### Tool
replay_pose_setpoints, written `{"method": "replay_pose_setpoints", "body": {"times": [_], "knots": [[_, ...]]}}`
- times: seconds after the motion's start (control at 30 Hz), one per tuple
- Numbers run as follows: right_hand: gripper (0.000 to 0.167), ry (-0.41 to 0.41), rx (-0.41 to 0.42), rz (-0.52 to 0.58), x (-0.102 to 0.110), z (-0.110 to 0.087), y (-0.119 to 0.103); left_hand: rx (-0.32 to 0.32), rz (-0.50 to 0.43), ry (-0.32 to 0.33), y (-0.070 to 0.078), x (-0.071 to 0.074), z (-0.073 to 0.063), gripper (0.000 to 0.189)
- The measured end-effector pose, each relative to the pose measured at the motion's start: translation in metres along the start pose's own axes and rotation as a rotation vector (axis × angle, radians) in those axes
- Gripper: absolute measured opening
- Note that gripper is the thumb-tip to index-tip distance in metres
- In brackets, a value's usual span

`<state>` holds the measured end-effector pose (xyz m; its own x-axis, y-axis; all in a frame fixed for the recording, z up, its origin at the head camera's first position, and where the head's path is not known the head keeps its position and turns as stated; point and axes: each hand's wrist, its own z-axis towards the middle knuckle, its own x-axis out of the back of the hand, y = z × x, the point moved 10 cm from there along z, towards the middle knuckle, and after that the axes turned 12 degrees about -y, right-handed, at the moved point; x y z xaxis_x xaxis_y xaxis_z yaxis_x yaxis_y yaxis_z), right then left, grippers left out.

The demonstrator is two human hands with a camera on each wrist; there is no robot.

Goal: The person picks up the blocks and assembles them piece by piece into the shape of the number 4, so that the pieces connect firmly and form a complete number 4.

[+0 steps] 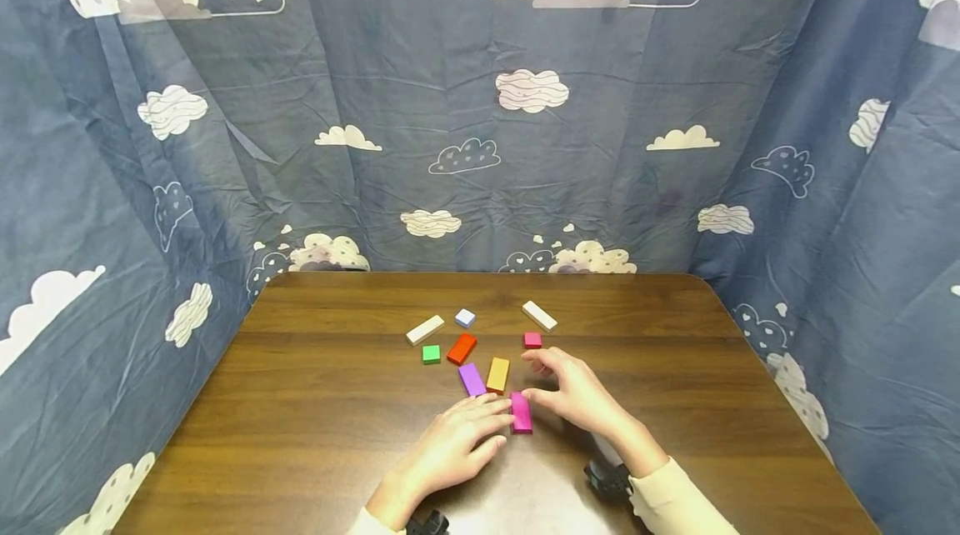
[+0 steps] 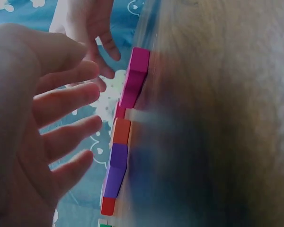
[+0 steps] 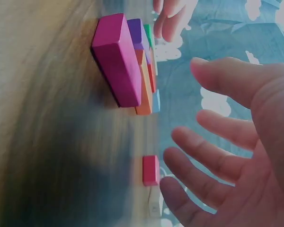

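Note:
Both hands hover low over a wooden table with nothing in their grasp. My left hand (image 1: 453, 445) is palm down, fingers spread and nearly straight, their tips beside a magenta block (image 1: 521, 414). On that block's other side is my right hand (image 1: 576, 389), its fingers loosely bent and thumb apart from them. The right wrist view shows the right fingers (image 3: 213, 161) away from the magenta block. A purple block (image 1: 472, 380) lies just beyond the left fingertips, with an orange block (image 1: 498, 375) close beside it. A small pink block (image 1: 532, 340) sits past the right fingers.
Farther back on the table (image 1: 322, 402) lie a red block (image 1: 462, 349), a green one (image 1: 431, 354), a small pale blue one (image 1: 465, 318) and two long white ones, left (image 1: 425, 330) and right (image 1: 539, 316). A cloud-patterned curtain (image 1: 450, 102) hangs behind the table.

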<state>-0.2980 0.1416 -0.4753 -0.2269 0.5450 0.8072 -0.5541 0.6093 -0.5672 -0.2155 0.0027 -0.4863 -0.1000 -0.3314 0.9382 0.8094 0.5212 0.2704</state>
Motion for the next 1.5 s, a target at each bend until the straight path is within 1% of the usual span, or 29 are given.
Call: {"method": "replay_pose_setpoints", "body": {"times": [0.1, 0.2, 0.3, 0.37, 0.43, 0.5, 0.57, 0.63, 0.7, 0.8, 0.87, 0.97, 1.13, 1.27, 1.37, 1.5], "knots": [[0.054, 0.006, 0.008, 0.027, -0.002, 0.014, -0.003, -0.002, 0.005, 0.062, -0.004, 0.009, -0.004, 0.032], [0.054, -0.003, 0.005, 0.032, -0.007, 0.027, -0.004, 0.001, -0.005, 0.149, -0.01, 0.019, -0.01, 0.029], [0.055, -0.023, -0.015, 0.028, -0.013, 0.038, -0.004, 0.026, -0.014, 0.234, -0.018, 0.027, -0.016, 0.029], [0.056, -0.04, -0.037, 0.021, -0.018, 0.043, -0.002, 0.069, -0.003, 0.271, -0.026, 0.029, -0.019, 0.03], [0.057, -0.054, -0.057, 0.021, -0.023, 0.046, 0.001, 0.131, 0.006, 0.281, -0.035, 0.029, -0.021, 0.033], [0.058, -0.065, -0.077, 0.007, -0.027, 0.047, 0.004, 0.2, 0.005, 0.259, -0.044, 0.026, -0.023, 0.037], [0.058, -0.073, -0.098, -0.012, -0.031, 0.046, 0.008, 0.264, -0.006, 0.201, -0.051, 0.019, -0.023, 0.043], [0.058, -0.075, -0.111, -0.039, -0.033, 0.045, 0.009, 0.31, -0.017, 0.129, -0.056, 0.011, -0.023, 0.049], [0.059, -0.069, -0.114, -0.076, -0.033, 0.045, 0.009, 0.335, -0.004, 0.057, -0.059, 0.003, -0.023, 0.055], [0.06, -0.058, -0.119, -0.112, -0.032, 0.046, 0.007, 0.343, 0.021, -0.009, -0.06, -0.004, -0.022, 0.058], [0.06, -0.057, -0.128, -0.134, -0.032, 0.047, 0.006, 0.342, 0.032, -0.027, -0.06, -0.005, -0.022, 0.059], [0.06, -0.075, -0.146, -0.161, -0.034, 0.049, 0.007, 0.345, 0.033, -0.037, -0.06, -0.007, -0.022, 0.059], [0.058, -0.074, -0.148, -0.172, -0.035, 0.05, 0.005, 0.347, 0.021, -0.055, -0.06, -0.011, -0.022, 0.057], [0.057, -0.066, -0.155, -0.17, -0.035, 0.05, 0.005, 0.361, 0.013, -0.08, -0.059, -0.014, -0.022, 0.054], [0.056, -0.058, -0.152, -0.163, -0.036, 0.05, 0.005, 0.362, 0.016, -0.085, -0.06, -0.014, -0.023, 0.053], [0.053, -0.045, -0.141, -0.16, -0.034, 0.053, 0.005, 0.355, 0.018, -0.075, -0.06, -0.013, -0.023, 0.054]]}}
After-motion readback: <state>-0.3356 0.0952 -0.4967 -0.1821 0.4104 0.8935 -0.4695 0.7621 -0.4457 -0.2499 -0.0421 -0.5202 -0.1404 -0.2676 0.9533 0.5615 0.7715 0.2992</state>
